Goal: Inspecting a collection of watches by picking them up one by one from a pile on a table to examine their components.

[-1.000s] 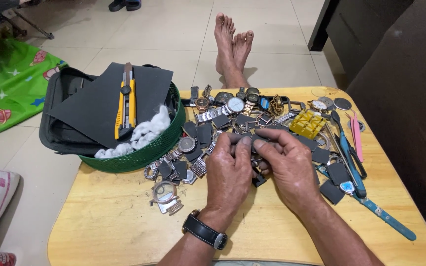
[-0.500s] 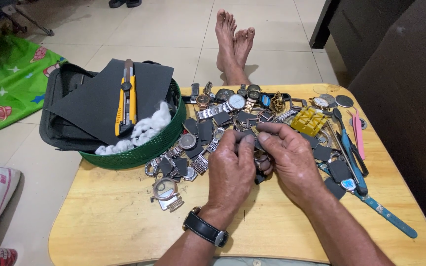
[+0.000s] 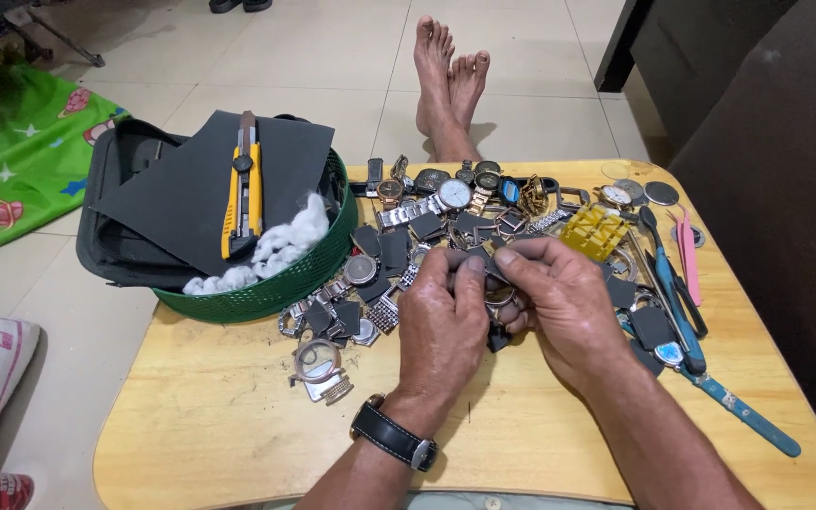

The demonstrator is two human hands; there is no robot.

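Two hands over the middle of the wooden surface (image 3: pixel 200 425): left hand (image 3: pixel 441 326) with a black wristwatch (image 3: pixel 394 436) on its wrist, right hand (image 3: pixel 564 302) just beside it at 3 o'clock. Fingers (image 3: pixel 472 269) of both pinched together on one small dark watch part (image 3: pixel 485 266), held just above the heap of loose watches and parts (image 3: pixel 427 222) spread from 9 to 1 o'clock of the hands. What sort of part, too small to tell.

One green basket (image 3: pixel 276 288) at 10 o'clock, overhanging the surface's far left edge; in it one dark sheet (image 3: pixel 186 189), one yellow utility knife (image 3: pixel 243 189), one tuft of white cotton (image 3: pixel 280 241). One yellow plastic block (image 3: pixel 595 229) at 1 o'clock. Two blue-handled tools (image 3: pixel 743 416) along the right edge at 3 to 4 o'clock, one pink pair of tweezers (image 3: pixel 688 255) at 2 o'clock. Two bare feet (image 3: pixel 450 80) on the tiled floor at 12 o'clock, beyond the far edge.

Open room across the near half, 5 to 8 o'clock of the hands, and along the left near corner; crowded from 9 round to 3 o'clock.

Against half a second ago: hands slightly nearer the body, pinch raised a little off the heap; basket, knife and tools unmoved.
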